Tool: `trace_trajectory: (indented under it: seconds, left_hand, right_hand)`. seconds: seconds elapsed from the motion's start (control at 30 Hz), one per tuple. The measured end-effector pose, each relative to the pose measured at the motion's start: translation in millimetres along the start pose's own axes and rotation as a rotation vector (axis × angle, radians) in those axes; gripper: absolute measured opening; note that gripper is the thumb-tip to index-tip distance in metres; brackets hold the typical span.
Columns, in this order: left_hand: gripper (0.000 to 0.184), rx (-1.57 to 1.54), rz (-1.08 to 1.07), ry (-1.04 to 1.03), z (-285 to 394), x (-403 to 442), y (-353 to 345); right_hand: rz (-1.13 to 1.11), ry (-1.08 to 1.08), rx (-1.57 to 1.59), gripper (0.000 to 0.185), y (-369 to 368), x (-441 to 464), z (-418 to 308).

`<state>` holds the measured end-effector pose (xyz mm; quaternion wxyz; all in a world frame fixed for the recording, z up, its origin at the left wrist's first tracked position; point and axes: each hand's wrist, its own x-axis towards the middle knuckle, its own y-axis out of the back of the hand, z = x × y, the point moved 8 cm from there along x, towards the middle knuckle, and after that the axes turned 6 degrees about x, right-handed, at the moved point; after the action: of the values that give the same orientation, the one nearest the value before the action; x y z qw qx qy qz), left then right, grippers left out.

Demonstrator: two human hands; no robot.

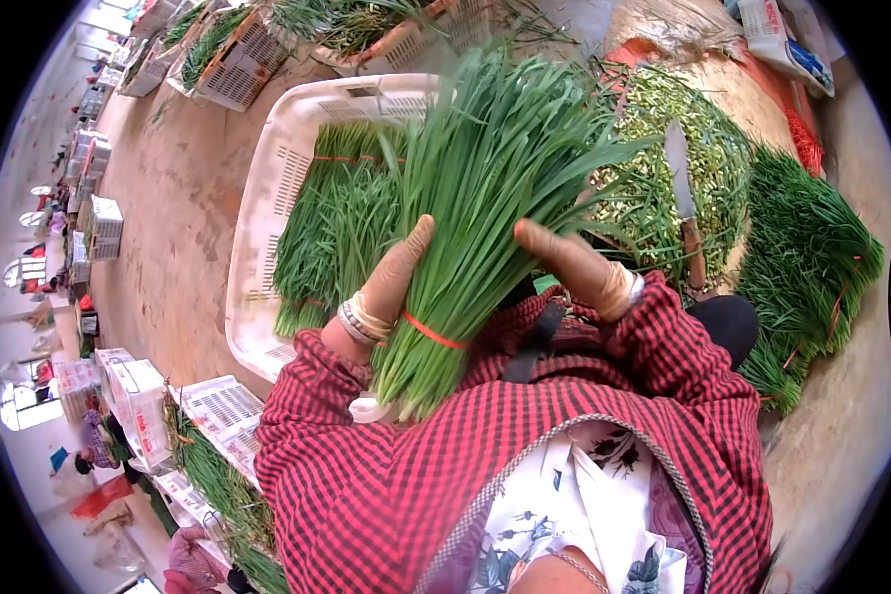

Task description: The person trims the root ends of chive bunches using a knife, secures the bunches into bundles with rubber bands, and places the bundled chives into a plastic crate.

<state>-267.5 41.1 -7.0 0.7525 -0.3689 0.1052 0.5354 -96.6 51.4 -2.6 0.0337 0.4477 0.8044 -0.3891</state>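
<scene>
A large bunch of garlic chives (485, 178) is held up in front of me, its leaves fanning out away from my body. A red band (433, 332) circles it near the pale cut ends. My left hand (398, 272), in a tan glove, grips the left side, thumb up along the leaves. On the right side is my gloved right hand (574, 265), its thumb against the leaves and its fingers hidden behind them. Left of the bunch, more banded chive bundles (342, 213) lie in a white plastic crate (257, 233).
A knife (680, 178) with a wooden handle rests on a heap of chive trimmings (634, 198) at the right. Beyond it lie more banded chives (812, 257). Filled crates (233, 74) stand at the back, and white crates (218, 411) are at lower left.
</scene>
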Motion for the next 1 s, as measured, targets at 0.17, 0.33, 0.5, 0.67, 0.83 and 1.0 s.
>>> trace_trajectory:
  seconds: [0.17, 0.33, 0.5, 0.67, 0.83, 1.0]
  left_hand:
    - [0.077, 0.297, -0.005, -0.154, 24.0, -13.8, -18.4]
    - [0.103, 0.627, 0.086, -0.380, 32.4, -25.9, -11.6]
    - [0.124, 0.716, 0.109, -0.397, 29.9, -39.7, -19.0]
    - [0.138, 1.304, 0.268, -0.411, 26.0, -29.2, -26.0]
    - [0.101, 1.020, 0.183, -0.340, 36.3, -27.1, -12.8]
    - [0.071, 0.446, 0.181, -0.299, 66.9, -38.6, 51.7]
  right_hand:
    - [0.120, 0.327, -0.035, 0.053, 16.8, 8.3, -21.8]
    - [0.143, 0.338, -0.074, 0.046, 10.1, 10.4, -23.3]
    - [0.151, 0.387, -0.147, 0.046, -0.6, 3.7, -27.6]
    - [0.209, 0.465, -0.197, 0.041, -25.1, -13.2, -39.6]
    - [0.200, 0.374, -0.391, 0.035, -39.6, -10.7, -44.6]
    - [0.018, 0.270, -0.369, 0.044, -44.1, 0.8, -38.6]
